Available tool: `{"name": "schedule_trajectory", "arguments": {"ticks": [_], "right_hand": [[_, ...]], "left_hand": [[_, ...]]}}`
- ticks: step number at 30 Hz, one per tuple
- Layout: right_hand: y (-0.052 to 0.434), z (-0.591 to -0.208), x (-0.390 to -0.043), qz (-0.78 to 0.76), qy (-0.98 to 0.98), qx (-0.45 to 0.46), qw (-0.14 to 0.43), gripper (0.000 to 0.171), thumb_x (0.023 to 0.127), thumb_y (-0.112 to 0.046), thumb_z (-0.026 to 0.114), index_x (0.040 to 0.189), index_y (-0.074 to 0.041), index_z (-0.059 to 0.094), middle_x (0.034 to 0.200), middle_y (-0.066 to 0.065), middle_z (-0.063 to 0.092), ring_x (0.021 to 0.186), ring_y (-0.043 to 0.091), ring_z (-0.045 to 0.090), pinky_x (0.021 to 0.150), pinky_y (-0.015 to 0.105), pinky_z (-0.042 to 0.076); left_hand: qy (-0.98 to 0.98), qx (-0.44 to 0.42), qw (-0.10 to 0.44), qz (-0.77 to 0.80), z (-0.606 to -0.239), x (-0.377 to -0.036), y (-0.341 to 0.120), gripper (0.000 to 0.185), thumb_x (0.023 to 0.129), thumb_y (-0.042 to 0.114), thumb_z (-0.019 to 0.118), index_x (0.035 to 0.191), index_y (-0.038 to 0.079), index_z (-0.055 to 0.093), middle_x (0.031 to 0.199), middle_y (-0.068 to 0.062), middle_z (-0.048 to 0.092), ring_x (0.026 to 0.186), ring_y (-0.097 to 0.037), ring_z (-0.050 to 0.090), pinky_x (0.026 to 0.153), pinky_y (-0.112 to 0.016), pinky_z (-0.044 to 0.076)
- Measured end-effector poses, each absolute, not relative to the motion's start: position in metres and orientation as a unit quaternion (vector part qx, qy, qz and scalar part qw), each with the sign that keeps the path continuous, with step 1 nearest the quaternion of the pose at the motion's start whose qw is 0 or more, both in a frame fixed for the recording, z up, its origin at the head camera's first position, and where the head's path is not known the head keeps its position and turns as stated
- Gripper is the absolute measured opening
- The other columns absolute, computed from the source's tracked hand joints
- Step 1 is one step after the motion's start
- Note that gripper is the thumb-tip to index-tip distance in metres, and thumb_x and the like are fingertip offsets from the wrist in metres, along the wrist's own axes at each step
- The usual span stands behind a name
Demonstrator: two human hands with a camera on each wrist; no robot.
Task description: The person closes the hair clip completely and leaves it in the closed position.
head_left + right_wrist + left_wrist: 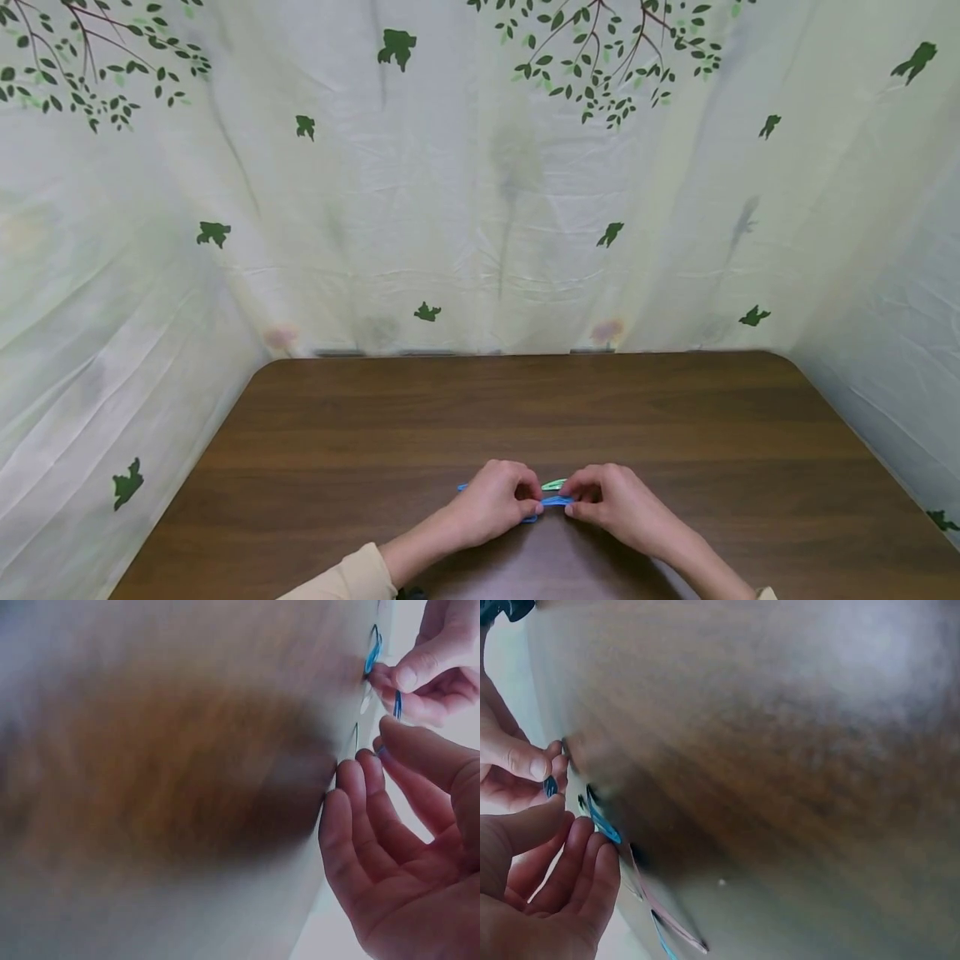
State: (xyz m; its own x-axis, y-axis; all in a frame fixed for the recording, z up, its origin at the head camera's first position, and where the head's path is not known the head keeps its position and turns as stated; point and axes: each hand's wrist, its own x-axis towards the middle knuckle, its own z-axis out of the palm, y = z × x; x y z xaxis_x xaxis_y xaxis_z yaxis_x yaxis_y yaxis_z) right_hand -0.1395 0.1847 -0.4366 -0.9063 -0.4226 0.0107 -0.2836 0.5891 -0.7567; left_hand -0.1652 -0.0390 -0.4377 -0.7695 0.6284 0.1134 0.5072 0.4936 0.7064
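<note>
Between the two hands is a blue hair clip (556, 502), held a little above the brown table (360, 433). My left hand (491, 504) pinches one end of it between thumb and fingers. The other end is pinched by my right hand (618, 504). Just behind the held clip lies a green hair clip (553, 484). Another blue clip (529, 519) rests below the left fingers, partly hidden by them. The left wrist view also has a pink clip (667, 915) on the table beside the left hand.
One more blue piece (462, 487) shows on the table left of the left hand, mostly covered. A small dark object (411, 593) is at the bottom edge, by the left sleeve. Behind the table hangs a pale curtain (450, 208) with a leaf print.
</note>
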Motion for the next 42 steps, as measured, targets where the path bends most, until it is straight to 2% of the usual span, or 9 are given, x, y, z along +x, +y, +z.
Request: {"name": "schedule_trajectory", "arguments": {"ticks": [9,30,42], "right_hand": [[0.187,-0.438,-0.145,-0.419,0.879,-0.196,0.116,0.007,0.086,-0.016,0.077,0.092,-0.018,0.073,0.078,-0.011,0.064,0.070,0.008,0.059,0.062,0.025,0.049],[0.191,-0.443,-0.147,-0.395,0.890,-0.209,0.089,0.014,0.079,-0.010,0.080,0.088,-0.018,0.073,0.078,-0.011,0.061,0.069,0.005,0.058,0.061,0.024,0.049],[0.197,-0.445,-0.150,-0.409,0.881,-0.213,0.108,0.014,0.080,-0.011,0.080,0.090,-0.018,0.074,0.079,-0.008,0.062,0.069,0.007,0.059,0.061,0.024,0.050]], "left_hand": [[0.874,0.312,0.057,0.369,-0.442,-0.162,-0.034,0.012,0.081,0.007,0.078,0.075,0.014,0.071,0.073,0.016,0.056,0.066,0.001,0.050,0.060,-0.017,0.044],[0.897,0.324,0.015,0.300,-0.442,-0.155,-0.025,0.019,0.077,0.009,0.081,0.067,0.018,0.068,0.070,0.016,0.049,0.068,0.000,0.046,0.062,-0.017,0.039],[0.894,0.326,0.009,0.308,-0.444,-0.155,-0.025,0.016,0.076,0.009,0.082,0.068,0.017,0.069,0.071,0.016,0.051,0.070,0.001,0.048,0.063,-0.016,0.040]]}}
